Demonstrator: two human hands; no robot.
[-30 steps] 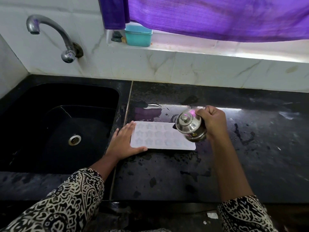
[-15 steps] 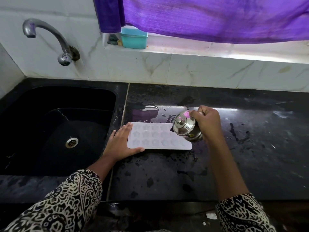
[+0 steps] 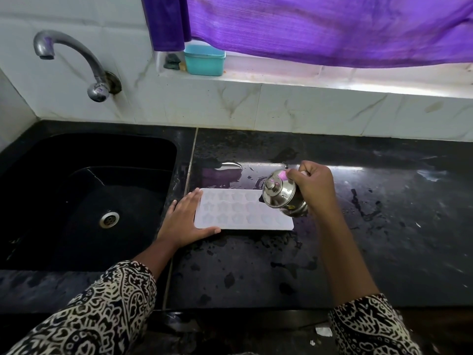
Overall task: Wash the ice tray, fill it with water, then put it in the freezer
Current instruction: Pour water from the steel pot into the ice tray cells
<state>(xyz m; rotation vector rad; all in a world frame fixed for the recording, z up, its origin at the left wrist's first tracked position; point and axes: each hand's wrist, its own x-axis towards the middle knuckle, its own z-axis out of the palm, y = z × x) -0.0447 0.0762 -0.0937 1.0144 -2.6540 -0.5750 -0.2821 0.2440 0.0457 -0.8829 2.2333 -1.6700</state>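
Observation:
A white ice tray [image 3: 238,210] with star-shaped cells lies flat on the wet black counter [image 3: 256,265], just right of the sink. My left hand [image 3: 184,221] lies flat with straight fingers against the tray's left end, thumb along its front edge. My right hand [image 3: 313,187] grips a small shiny steel vessel [image 3: 281,194], tipped toward the tray over its right end. No stream of water is visible from the vessel.
A black sink [image 3: 84,198] with a steel drain sits at the left, under a wall tap [image 3: 74,62]. A teal box [image 3: 204,60] stands on the window ledge beneath a purple curtain [image 3: 320,29]. Puddles lie behind the tray.
The view has shifted slightly. Both hands, the tray and the tilted vessel keep nearly the same places relative to each other.

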